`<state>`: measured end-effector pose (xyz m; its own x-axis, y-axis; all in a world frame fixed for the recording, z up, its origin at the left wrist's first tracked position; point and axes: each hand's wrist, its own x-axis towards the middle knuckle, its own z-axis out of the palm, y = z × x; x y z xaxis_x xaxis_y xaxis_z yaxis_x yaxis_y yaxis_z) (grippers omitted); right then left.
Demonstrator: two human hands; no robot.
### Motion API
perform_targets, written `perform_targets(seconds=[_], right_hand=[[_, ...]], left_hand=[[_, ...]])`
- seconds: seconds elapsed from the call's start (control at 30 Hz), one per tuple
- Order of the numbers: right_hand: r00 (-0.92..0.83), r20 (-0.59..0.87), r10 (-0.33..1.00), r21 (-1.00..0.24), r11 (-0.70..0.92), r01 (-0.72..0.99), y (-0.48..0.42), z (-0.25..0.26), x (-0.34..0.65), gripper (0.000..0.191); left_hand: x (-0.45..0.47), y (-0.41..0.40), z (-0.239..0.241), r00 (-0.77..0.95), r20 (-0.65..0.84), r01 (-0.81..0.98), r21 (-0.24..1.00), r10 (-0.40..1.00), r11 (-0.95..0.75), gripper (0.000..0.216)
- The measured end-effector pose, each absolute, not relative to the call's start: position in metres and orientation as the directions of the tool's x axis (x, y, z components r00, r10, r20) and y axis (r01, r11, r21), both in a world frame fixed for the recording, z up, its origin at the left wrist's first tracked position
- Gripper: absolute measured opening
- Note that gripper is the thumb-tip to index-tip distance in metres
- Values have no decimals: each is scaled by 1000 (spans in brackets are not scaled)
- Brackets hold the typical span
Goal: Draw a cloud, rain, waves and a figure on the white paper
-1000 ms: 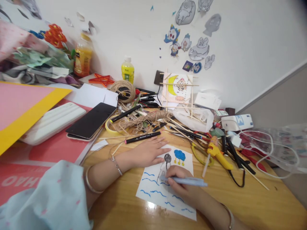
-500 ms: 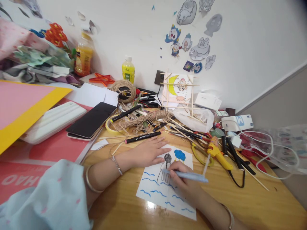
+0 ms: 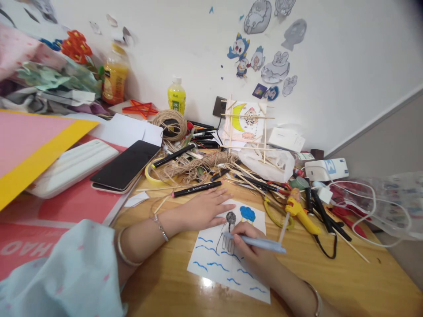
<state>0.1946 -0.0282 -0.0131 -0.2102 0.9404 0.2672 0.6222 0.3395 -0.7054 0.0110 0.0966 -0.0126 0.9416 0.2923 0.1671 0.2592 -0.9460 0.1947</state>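
A white sheet of paper [image 3: 211, 264] lies on the wooden table [image 3: 330, 281], with blue wavy lines, a blue cloud and a dark pencilled figure drawn on it. My left hand [image 3: 203, 208] lies flat on the paper's upper left corner, fingers stretched out. My right hand [image 3: 253, 248] is closed round a pale blue pen [image 3: 264, 243], its tip on the paper just below the dark figure. A black marker [image 3: 196, 189] lies just beyond my left hand.
Twine [image 3: 194, 164], thin wooden sticks, markers, a yellow glue gun [image 3: 299, 211], yellow-handled scissors [image 3: 274, 215] and white cables [image 3: 366, 207] crowd the far half of the table. A black phone [image 3: 127, 165] and a white case [image 3: 72, 165] lie at the left. Two bottles stand against the wall.
My right hand with the pen has shifted up the paper, from the wavy lines toward the dark figure. My left hand has stayed put.
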Motion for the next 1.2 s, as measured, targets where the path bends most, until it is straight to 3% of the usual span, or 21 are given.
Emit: perform_targets(seconds=[0.3,0.5,0.73,1.2], right_hand=[[-118,251,961,-777,273,568,-26,-11,197,20],[-26,305,952,-818,276,505,-19,-11,201,24],[-53,245,968,-792,231,565,-21,-13,202,25],[-128,324,937,-715,331,616,-20,-17,202,21]], left_hand=[[8,97,-10,938,155,260,270,309,-927,48],[5,99,-8,959,143,198,277,244,-940,49],[4,98,-10,960,145,200,253,242,-946,49],[4,98,-12,960,154,191,253,234,-948,49]])
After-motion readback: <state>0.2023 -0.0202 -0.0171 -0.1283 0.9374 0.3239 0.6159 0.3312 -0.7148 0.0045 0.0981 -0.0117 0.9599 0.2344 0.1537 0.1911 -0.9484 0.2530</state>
